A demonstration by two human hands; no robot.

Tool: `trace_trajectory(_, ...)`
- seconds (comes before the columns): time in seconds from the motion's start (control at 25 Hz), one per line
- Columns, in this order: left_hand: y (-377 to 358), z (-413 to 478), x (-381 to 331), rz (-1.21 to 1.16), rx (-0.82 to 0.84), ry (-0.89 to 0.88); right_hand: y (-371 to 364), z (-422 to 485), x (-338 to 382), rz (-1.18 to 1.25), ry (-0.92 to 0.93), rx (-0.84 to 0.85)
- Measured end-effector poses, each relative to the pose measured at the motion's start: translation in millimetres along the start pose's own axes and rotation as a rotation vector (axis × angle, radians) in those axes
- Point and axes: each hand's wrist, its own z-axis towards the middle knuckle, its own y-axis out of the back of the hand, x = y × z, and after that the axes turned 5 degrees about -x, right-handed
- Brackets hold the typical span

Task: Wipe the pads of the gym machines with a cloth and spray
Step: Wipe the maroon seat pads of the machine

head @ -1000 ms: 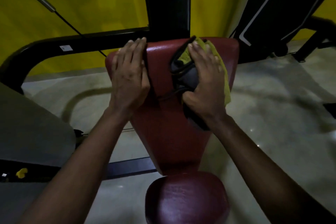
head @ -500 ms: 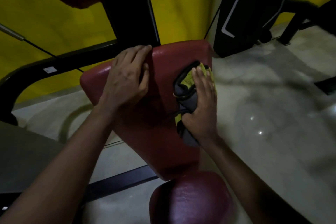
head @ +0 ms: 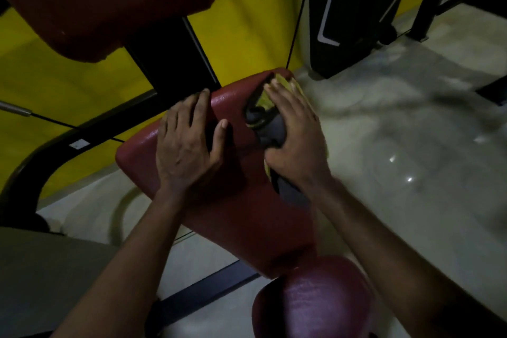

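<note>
Nearest, low in view, a rounded maroon seat pad [head: 310, 302]. Just beyond, the long red pad [head: 236, 214], long axis running away toward the black post [head: 170, 63]. On its left half, left hand [head: 189, 143] spread flat, holding nothing. At its far right corner, right hand [head: 296, 137] pressing the yellow-grey cloth [head: 263, 121], thumb seemingly hooked round a fold. Likely next: a pull nearward along the pad's length. Farthest, another red pad [head: 104, 0]. No spray in sight
</note>
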Motion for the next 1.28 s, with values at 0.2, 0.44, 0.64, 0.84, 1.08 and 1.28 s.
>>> trace_trajectory(0.2, -2, 2, 1, -0.017, -0.011, -0.002, -2, 56, 25, -0.167, 0.127, 0.048)
trace_trajectory(0.44, 0, 2, -2, -0.061, 0.013, 0.044, -12, 20, -2, 0.107, -0.161, -0.197)
trace_trajectory(0.64, -6, 5, -14, -0.129, 0.027, 0.095, -12, 18, -12, 0.14, -0.212, -0.222)
trace_trajectory(0.84, -7, -1, -20, -0.087, -0.04, -0.019, -23, -43, -29, 0.218, -0.185, -0.306)
trace_trajectory(1.08, -9, -14, -18, -0.174, -0.097, -0.285, -59, -153, -64, 0.349, -0.517, -0.248)
trace_trajectory(1.28, -10, -15, -18, -0.137, -0.029, -0.41, -57, -155, -58, 0.382, -0.531, -0.309)
